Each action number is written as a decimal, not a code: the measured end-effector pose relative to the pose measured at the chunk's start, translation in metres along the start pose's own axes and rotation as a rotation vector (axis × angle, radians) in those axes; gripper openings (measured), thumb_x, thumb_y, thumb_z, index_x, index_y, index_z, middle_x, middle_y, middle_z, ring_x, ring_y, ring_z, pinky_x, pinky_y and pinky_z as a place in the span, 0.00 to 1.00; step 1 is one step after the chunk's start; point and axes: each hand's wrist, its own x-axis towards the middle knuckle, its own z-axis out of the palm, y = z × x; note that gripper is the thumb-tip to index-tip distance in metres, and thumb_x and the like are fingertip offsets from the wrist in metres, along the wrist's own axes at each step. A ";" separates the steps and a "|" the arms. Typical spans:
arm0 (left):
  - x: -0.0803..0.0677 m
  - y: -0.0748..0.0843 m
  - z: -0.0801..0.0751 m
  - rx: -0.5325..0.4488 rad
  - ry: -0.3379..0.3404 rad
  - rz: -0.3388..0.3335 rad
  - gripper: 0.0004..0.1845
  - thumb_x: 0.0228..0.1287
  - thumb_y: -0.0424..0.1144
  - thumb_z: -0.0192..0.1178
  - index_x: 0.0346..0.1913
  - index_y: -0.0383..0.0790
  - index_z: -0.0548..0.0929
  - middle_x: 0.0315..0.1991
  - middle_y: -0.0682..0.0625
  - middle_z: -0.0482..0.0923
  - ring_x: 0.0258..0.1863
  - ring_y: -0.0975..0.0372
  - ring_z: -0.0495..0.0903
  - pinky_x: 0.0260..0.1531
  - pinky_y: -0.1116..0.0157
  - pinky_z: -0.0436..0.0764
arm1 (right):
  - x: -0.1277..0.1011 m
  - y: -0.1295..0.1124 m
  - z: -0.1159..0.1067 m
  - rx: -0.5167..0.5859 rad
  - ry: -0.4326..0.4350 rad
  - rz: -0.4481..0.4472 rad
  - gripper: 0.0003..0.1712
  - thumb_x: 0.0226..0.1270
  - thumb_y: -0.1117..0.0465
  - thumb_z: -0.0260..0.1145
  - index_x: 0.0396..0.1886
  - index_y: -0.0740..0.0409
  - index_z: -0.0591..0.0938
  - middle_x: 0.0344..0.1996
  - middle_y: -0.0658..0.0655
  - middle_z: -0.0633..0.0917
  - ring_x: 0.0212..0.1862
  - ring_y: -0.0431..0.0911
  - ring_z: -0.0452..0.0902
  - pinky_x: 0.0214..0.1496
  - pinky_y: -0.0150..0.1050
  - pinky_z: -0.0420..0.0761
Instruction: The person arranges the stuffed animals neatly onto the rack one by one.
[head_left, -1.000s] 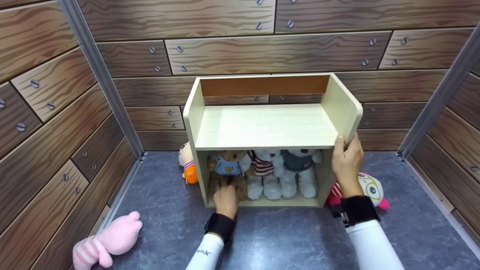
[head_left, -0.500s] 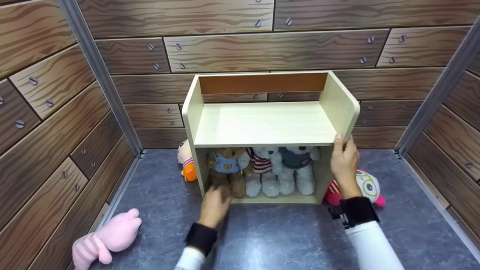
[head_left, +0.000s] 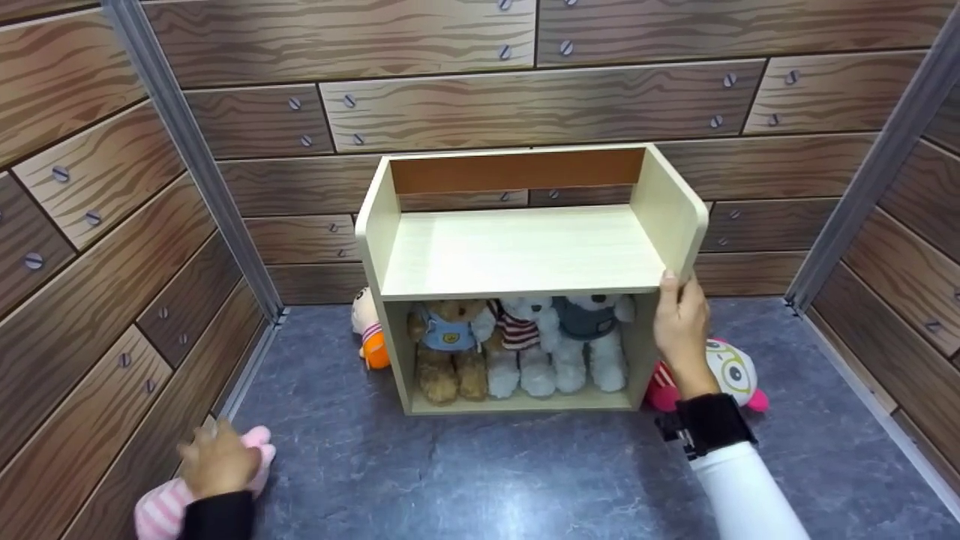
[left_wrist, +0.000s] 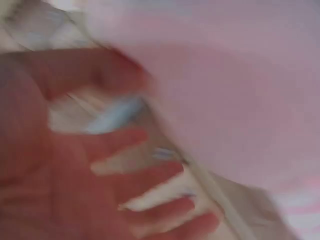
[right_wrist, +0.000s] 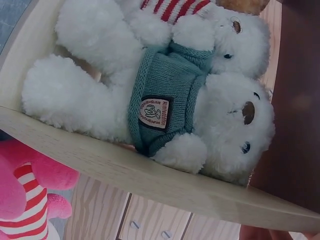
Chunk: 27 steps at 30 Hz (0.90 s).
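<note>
My left hand is over the pink plush toy with a striped body, at the front left of the head view. Blurred in the left wrist view, its fingers are spread and fairly straight beside the pink plush. My right hand grips the front edge of the right side panel of a pale wooden shelf. Inside the lower compartment stand a brown bear in a blue top, a white one in red-and-white stripes, and another white bear in a grey-green sweater.
A doll in orange lies partly hidden behind the shelf's left side. To the right, a pink plush toy with yellow-rimmed eyes lies by my right wrist. Wood-patterned walls enclose the dark grey floor.
My left hand has left the brown bear's legs in the shelf and moved left to the pink plush toy. The right hand stays on the side panel; the view has shifted slightly.
</note>
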 end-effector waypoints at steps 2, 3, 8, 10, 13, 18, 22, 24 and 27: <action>0.003 -0.020 -0.006 -0.026 -0.164 -0.025 0.41 0.57 0.48 0.62 0.62 0.17 0.65 0.60 0.17 0.64 0.55 0.22 0.63 0.52 0.32 0.67 | 0.000 -0.001 0.001 -0.001 -0.001 -0.001 0.24 0.76 0.54 0.51 0.56 0.70 0.76 0.55 0.76 0.79 0.61 0.70 0.72 0.63 0.63 0.67; 0.003 -0.027 -0.009 -0.037 -0.218 -0.017 0.41 0.59 0.51 0.61 0.61 0.17 0.67 0.59 0.18 0.67 0.53 0.22 0.65 0.51 0.33 0.68 | -0.001 -0.001 0.002 -0.003 -0.002 -0.002 0.24 0.76 0.54 0.51 0.56 0.70 0.76 0.55 0.76 0.79 0.61 0.70 0.72 0.63 0.63 0.67; 0.002 -0.036 -0.006 -0.074 -0.231 0.044 0.40 0.60 0.58 0.63 0.58 0.20 0.72 0.51 0.21 0.76 0.49 0.26 0.74 0.46 0.35 0.73 | -0.002 -0.002 0.002 -0.003 -0.001 -0.007 0.24 0.76 0.54 0.50 0.57 0.71 0.75 0.55 0.76 0.79 0.61 0.70 0.72 0.62 0.63 0.67; 0.001 -0.033 -0.002 -0.136 -0.190 0.086 0.39 0.62 0.54 0.63 0.59 0.19 0.71 0.51 0.20 0.76 0.50 0.28 0.76 0.48 0.38 0.75 | -0.002 -0.002 0.002 -0.001 0.000 0.005 0.24 0.77 0.54 0.50 0.58 0.70 0.75 0.56 0.75 0.78 0.63 0.69 0.71 0.63 0.63 0.66; 0.000 -0.024 0.002 -0.341 -0.193 0.136 0.32 0.65 0.41 0.63 0.60 0.16 0.70 0.53 0.22 0.77 0.53 0.34 0.78 0.53 0.43 0.77 | -0.001 -0.002 0.001 -0.005 -0.002 0.021 0.25 0.78 0.53 0.49 0.60 0.69 0.74 0.58 0.75 0.78 0.64 0.69 0.70 0.65 0.63 0.66; -0.009 -0.012 0.006 -0.408 -0.265 0.241 0.33 0.45 0.25 0.66 0.60 0.19 0.74 0.57 0.26 0.76 0.61 0.36 0.72 0.65 0.40 0.65 | 0.000 0.000 0.001 -0.007 -0.007 0.018 0.25 0.77 0.54 0.50 0.60 0.69 0.74 0.58 0.75 0.78 0.64 0.69 0.70 0.65 0.63 0.66; -0.012 -0.005 0.011 -0.201 -0.188 0.320 0.41 0.33 0.27 0.71 0.61 0.27 0.75 0.56 0.27 0.77 0.61 0.27 0.67 0.63 0.30 0.57 | -0.001 0.002 0.002 -0.007 -0.004 0.006 0.25 0.77 0.53 0.51 0.60 0.69 0.75 0.57 0.75 0.78 0.63 0.69 0.71 0.64 0.62 0.66; -0.011 -0.002 0.015 -0.179 -0.141 0.327 0.40 0.35 0.28 0.73 0.61 0.28 0.75 0.53 0.27 0.79 0.57 0.28 0.71 0.60 0.32 0.63 | -0.001 0.002 0.002 -0.005 0.000 -0.001 0.25 0.77 0.54 0.51 0.60 0.69 0.75 0.57 0.75 0.78 0.63 0.69 0.71 0.64 0.63 0.66; -0.009 0.001 0.022 -0.167 -0.062 0.315 0.36 0.41 0.32 0.75 0.59 0.28 0.76 0.47 0.28 0.81 0.48 0.31 0.77 0.49 0.36 0.73 | -0.002 0.002 0.002 -0.002 0.004 -0.001 0.24 0.77 0.54 0.51 0.60 0.70 0.74 0.56 0.76 0.78 0.63 0.69 0.71 0.65 0.63 0.66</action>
